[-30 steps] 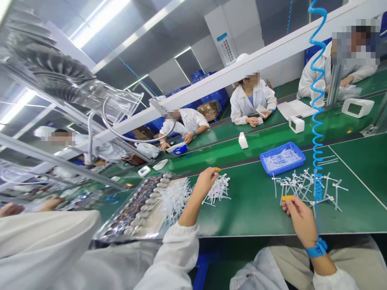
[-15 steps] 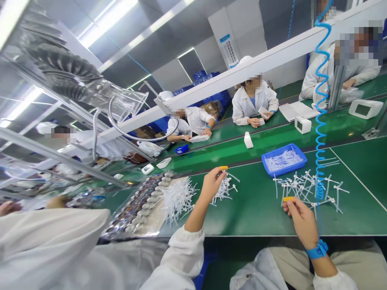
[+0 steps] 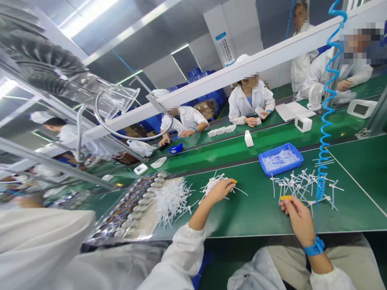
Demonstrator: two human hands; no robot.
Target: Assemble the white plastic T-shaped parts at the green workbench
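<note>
My left hand (image 3: 220, 191) has its fingers closed, with a yellow cover on one fingertip, and a thin white strip (image 3: 242, 191) juts out from under them. Beneath and beside it lies a small pile of white strips (image 3: 211, 183). Farther left is a larger pile of white strips (image 3: 173, 201). My right hand (image 3: 299, 217), wearing a blue wristband, has thumb and finger pressed together at another yellow cover; anything between them is too small to make out. Scattered white strips (image 3: 294, 183) with small white pieces lie just beyond it.
A blue tray (image 3: 281, 172) holds more strips. A coiled blue hose (image 3: 328, 117) hangs at the right. Bundled wired parts (image 3: 130, 205) lie on the left. White housings (image 3: 303, 124) stand along the green belt (image 3: 208, 149), with co-workers across it and one person close at my left.
My left hand has moved right and down with the strip. My right hand stays nearly in place. The camera view has shifted slightly, and a co-worker's hands across the belt have moved apart.
</note>
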